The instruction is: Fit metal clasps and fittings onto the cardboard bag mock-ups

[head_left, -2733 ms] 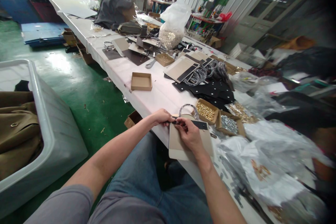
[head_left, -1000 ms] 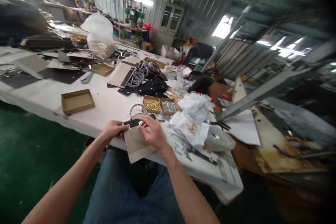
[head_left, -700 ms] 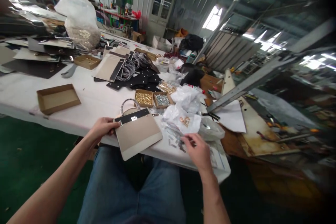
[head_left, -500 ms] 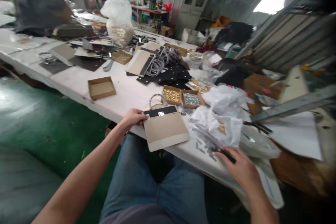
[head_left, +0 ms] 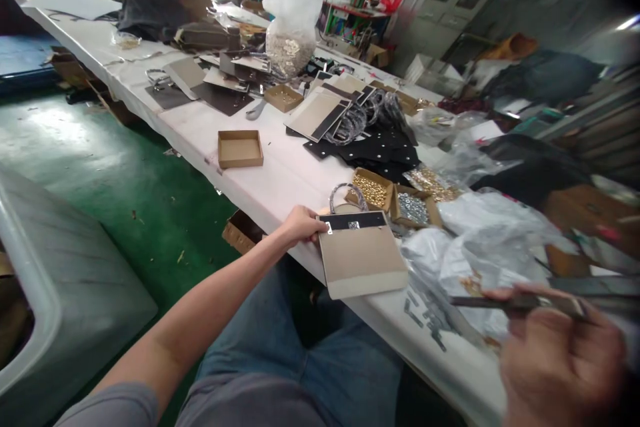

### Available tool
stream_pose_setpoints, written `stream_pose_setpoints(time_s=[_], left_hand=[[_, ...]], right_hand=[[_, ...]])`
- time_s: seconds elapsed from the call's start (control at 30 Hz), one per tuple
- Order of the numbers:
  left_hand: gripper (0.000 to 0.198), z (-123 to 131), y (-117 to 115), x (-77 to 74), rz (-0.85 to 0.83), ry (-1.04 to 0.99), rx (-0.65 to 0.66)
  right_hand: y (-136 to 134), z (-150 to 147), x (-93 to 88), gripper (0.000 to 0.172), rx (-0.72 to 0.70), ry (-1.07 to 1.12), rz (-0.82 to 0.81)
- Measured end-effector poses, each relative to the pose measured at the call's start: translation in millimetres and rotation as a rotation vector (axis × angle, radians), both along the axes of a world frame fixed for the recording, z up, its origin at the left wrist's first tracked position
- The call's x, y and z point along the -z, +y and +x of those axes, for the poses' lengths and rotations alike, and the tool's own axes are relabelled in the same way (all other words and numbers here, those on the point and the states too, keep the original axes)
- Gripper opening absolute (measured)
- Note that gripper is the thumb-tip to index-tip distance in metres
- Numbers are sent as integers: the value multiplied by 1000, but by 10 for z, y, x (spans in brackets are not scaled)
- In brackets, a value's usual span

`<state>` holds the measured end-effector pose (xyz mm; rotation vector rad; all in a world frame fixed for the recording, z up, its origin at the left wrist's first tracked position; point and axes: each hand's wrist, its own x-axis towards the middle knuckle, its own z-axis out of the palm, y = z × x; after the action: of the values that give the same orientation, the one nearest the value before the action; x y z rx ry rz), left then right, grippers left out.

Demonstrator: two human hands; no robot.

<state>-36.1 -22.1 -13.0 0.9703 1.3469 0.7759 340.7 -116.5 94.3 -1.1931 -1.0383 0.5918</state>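
My left hand (head_left: 305, 225) pinches the upper left corner of a beige handbag panel (head_left: 364, 255). A black strip (head_left: 367, 221) with small metal fittings crosses its top, and a wrapped loop handle (head_left: 348, 188) stands above it. The panel's lower part hangs over the table edge. At the lower right, my right hand (head_left: 555, 340) is raised and closed around a dark, narrow-shafted hand tool (head_left: 480, 301); blur hides its exact kind. Flat grey metal pieces (head_left: 425, 320) lie on the table between the panel and that hand.
Beyond the panel are a box of gold-coloured fasteners (head_left: 371, 188) and a box of silver ones (head_left: 413, 207). A cardboard tray (head_left: 241, 149) sits to the left. Stacked panels (head_left: 320, 110) lie farther back, plastic bags (head_left: 493, 233) to the right. A grey bin (head_left: 85, 267) stands on the floor.
My view has swung left. My right hand has lifted off the table with the dark tool and moved right. My left hand keeps hold of the handbag panel.
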Motion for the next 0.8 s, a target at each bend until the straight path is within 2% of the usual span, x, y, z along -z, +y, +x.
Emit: stream_pose_setpoints(time_s=[0.03,0.07,0.17,0.23,0.33,0.53,0.67,0.77,0.8], left_hand=[[18,61,-7,8,-3,7,-1],[16,116,-16,15,-4,10,-4],[13,225,-39,26,-4,-15,-21],[11,248,-44,30,-7,-33,-32],[12,238,-37,38,-15,-31,-20],[12,211,-32,64,-8,-6,-2],[18,207,-24,89,12,18,-4],[20,209,-8,116,-4,48,-7],[20,211,-3,125,-14,49,-6]], right_hand=[[145,-251,-62,44,-65,53,84],[288,-496,-94,49,-172,113,75],[640,-1145,-46,38,-375,168,-28],[779,-1482,40,32,-388,73,25],[871,-1836,144,29,-367,-79,105],[948,-2167,334,34,-421,2,104],[1014,-2226,457,42,-400,55,43],[1082,-2218,493,41,-458,60,-25],[1103,-2216,497,49,-477,53,-36]])
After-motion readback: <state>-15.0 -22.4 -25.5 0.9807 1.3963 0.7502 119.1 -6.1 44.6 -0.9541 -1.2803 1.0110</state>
